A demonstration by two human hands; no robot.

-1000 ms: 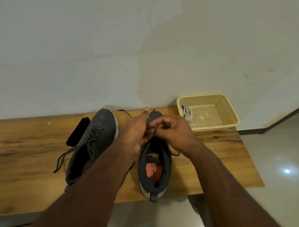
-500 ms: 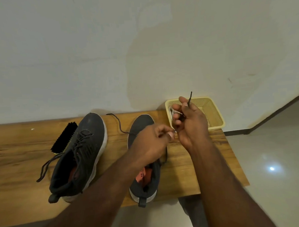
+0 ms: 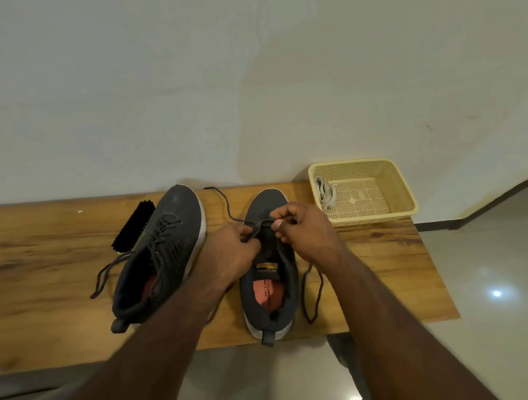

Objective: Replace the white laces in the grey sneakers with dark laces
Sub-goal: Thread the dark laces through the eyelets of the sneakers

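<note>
Whereas half a second ago the right hand (image 3: 303, 231) was lifted near the yellow basket (image 3: 406, 193) with a lace tip raised, both hands are now working low over the right-side grey sneaker (image 3: 271, 290), and the left hand (image 3: 228, 252) is sitting closer to its toe. Each hand is pinching the dark lace (image 3: 262, 222) where it is crossing the front eyelets; one end is trailing back past the toe, the other is looping on the wooden bench (image 3: 48, 269) right of the shoe. Which eyelet the lace is entering is being hidden by the curled fingers, and the left forearm is covering the gap between the shoes. The left-side grey sneaker (image 3: 165, 252) is lying already laced in dark, its ends spilling leftward. A black brush (image 3: 133, 225) is resting just behind it, partly hidden by it. White laces (image 3: 324, 194) are lying bundled in the basket's left corner, against the wall.
</note>
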